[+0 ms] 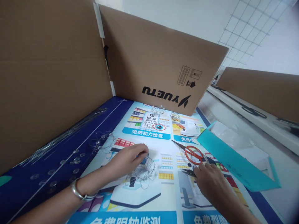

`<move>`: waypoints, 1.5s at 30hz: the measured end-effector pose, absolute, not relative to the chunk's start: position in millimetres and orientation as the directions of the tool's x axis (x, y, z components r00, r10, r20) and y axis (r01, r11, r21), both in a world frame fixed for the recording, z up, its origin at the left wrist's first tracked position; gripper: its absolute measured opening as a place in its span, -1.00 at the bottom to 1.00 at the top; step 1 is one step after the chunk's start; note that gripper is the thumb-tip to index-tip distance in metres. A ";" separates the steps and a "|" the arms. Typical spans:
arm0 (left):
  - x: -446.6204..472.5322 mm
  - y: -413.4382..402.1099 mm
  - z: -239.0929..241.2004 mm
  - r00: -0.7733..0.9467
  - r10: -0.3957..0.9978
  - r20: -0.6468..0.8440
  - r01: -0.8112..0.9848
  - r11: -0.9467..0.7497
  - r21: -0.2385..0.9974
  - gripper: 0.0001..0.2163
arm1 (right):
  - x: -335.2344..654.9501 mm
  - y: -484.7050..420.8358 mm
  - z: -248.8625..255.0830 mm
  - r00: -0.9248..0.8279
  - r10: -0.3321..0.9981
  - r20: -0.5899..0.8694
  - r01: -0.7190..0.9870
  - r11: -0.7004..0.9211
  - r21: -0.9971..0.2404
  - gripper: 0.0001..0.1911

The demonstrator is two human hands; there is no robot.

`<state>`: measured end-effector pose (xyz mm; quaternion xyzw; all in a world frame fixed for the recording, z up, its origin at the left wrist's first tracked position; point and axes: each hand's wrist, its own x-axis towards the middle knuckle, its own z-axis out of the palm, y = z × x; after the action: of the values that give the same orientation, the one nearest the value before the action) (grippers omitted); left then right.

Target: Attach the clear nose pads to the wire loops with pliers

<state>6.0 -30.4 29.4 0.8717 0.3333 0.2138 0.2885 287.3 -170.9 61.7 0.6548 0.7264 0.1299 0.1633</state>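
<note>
My left hand point(130, 158) is closed, its fingertips pinched at the top of a loose tangle of thin silvery wire point(146, 170). Part of that tangle is hidden behind the fingers. My right hand point(209, 177) is wrapped round a pair of pliers point(188, 172), whose dark jaws point left above the printed sheet point(170, 193). Just beyond it lie scissors with orange handles point(194, 154), blades toward the far left.
Tall cardboard panels point(158, 59) stand at the left and back. Clear round beads point(76, 160) and thin wire strands point(63, 133) lie on the blue surface at left. More wire pieces point(157, 110) lie by the back panel. A turquoise open box point(238, 161) stands at right.
</note>
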 end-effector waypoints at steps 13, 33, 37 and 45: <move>7.2 -31.1 31.7 0.653 0.725 0.218 0.409 -0.580 0.705 -0.88 | 308.2 -152.4 49.2 -0.172 0.985 -0.004 0.920 0.162 0.358 -0.88; 6.6 -29.6 34.9 0.665 0.713 0.224 0.368 -0.573 0.732 -0.86 | 256.6 -99.7 77.7 -0.136 0.976 -0.171 0.958 0.174 0.229 -0.69; 7.0 -30.4 35.6 0.662 0.716 0.221 0.370 -0.569 0.735 -0.86 | 250.2 -100.1 81.4 -0.139 0.962 -0.235 0.941 0.203 0.271 -0.67; 6.1 -30.3 33.8 0.667 0.705 0.238 0.362 -0.587 0.724 -0.86 | 224.7 -92.7 81.9 -0.142 0.948 -0.286 0.916 0.235 0.325 -0.71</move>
<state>6.1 -30.3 33.8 0.8519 0.3134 0.2609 0.3287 224.7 -92.7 81.9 0.6173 0.7547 0.0363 0.2192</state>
